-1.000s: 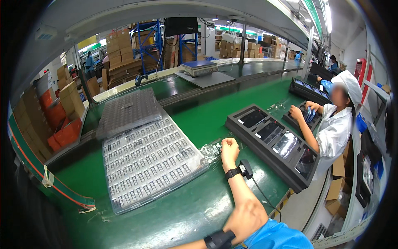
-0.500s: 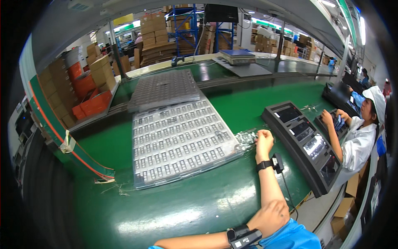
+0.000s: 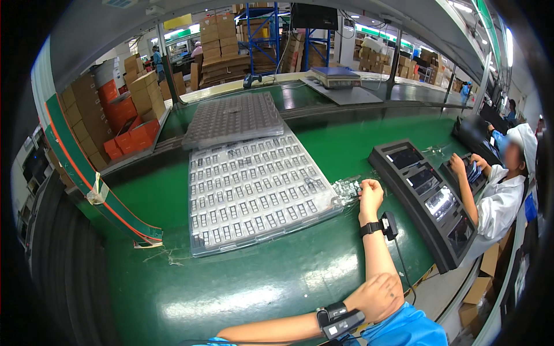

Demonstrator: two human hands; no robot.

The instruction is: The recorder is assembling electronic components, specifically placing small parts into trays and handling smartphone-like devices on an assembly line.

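- The right hand [image 3: 370, 192] lay out on the tabletop [image 3: 277, 277], fingers curled loosely, touching a small crumpled piece of clear plastic film [image 3: 345, 189]; whether it actually pinched the film could not be told.
- The film sat at the right-hand corner of a large clear plastic tray [image 3: 257, 193], shiny and wrinkled, catching the light.
- That tray was a thin moulded sheet, rectangular, divided into many small pockets in straight rows, each holding a small dark part with a pale face.
- Behind it, touching its far edge, lay a grey tray stack [image 3: 234, 119] with the same gridded, dimpled surface, duller and more opaque.
- The left hand [image 3: 381, 297] rested closed around the right upper arm near the elbow, just above a blue sleeve [image 3: 404, 328], holding no object.
- Both wrists wore black straps: a wristband [image 3: 339, 318] with a small black box on the left, and a black wrist strap [image 3: 378, 226] with a thin cord trailing from the right.
- The tabletop was smooth, glossy green, with soft reflections of the ceiling lights.
- To the right stood a long black fixture [image 3: 430, 202] with slanted, glossy screen-like panels set in recesses.
- Beyond it a co-worker [image 3: 499, 193] in white coat and cap handled something blue at a second fixture.
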